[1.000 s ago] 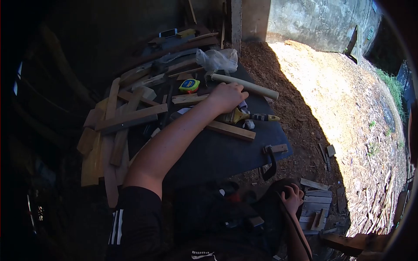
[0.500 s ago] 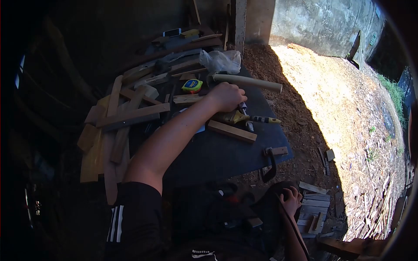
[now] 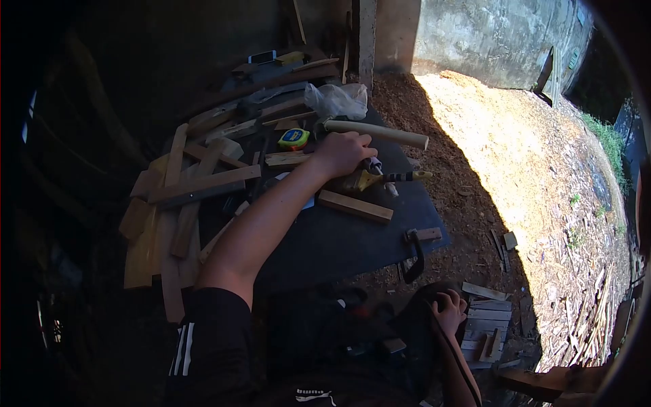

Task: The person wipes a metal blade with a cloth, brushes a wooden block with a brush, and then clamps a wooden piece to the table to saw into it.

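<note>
My left hand (image 3: 344,153) is over the dark tabletop (image 3: 291,247), its fingers curled around something I cannot make out. Just beneath it lies a brush (image 3: 371,180) with a striped handle, beside a small pale and purplish item (image 3: 373,165). A pale round rod (image 3: 380,133) lies behind the fingers. To the left sits a green and blue tape measure (image 3: 293,139), and a short wooden block (image 3: 355,206) lies nearer me. My right hand (image 3: 449,312) rests on a dark rounded surface at the lower right, fingers apart, holding nothing.
Wood pieces (image 3: 203,186) are piled on the table's left side. A clear plastic bag (image 3: 337,100) and a phone (image 3: 262,57) lie farther back. A clamp (image 3: 415,254) grips the right table edge. Slatted wood (image 3: 487,319) is on the ground.
The whole view has shifted slightly. My left hand stays near the brush with its fingers a little differently bent. My right hand rests as before.
</note>
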The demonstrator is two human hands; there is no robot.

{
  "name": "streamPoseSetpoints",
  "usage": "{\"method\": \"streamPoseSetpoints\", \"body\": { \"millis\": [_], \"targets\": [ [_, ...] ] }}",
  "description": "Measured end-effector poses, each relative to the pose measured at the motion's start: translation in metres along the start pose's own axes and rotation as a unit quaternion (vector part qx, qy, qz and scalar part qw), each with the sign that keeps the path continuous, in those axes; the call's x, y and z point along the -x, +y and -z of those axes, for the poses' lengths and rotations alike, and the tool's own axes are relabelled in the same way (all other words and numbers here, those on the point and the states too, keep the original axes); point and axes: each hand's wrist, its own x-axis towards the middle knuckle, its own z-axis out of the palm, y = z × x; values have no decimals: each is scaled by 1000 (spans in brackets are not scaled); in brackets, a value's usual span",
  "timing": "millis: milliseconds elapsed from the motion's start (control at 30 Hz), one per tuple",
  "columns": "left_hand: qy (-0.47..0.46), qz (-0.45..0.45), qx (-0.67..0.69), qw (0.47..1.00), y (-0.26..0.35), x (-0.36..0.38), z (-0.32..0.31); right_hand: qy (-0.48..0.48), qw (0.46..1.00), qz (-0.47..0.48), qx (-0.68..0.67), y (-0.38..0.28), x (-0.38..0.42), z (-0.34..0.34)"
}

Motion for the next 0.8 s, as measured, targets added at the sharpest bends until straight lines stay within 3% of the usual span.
{"method": "streamPoseSetpoints", "body": {
  "millis": [167, 467, 667, 767, 800],
  "targets": [
    [119, 52, 46, 990, 2, 5, 4, -3, 1000, 1, 2, 0, -1, -1],
    [163, 136, 226, 951, -20, 16, 26, -11, 1000, -9, -3, -2, -1, 1],
    [267, 117, 274, 917, -25, 10, 57, -2, 1000, 6, 4, -1, -2, -1],
    [298, 169, 392, 854, -40, 6, 48, 11, 1000, 20, 15, 7, -4, -10],
    [313, 177, 374, 855, -43, 5, 49, 12, 1000, 19, 16, 6, -4, -9]
  ]
}}
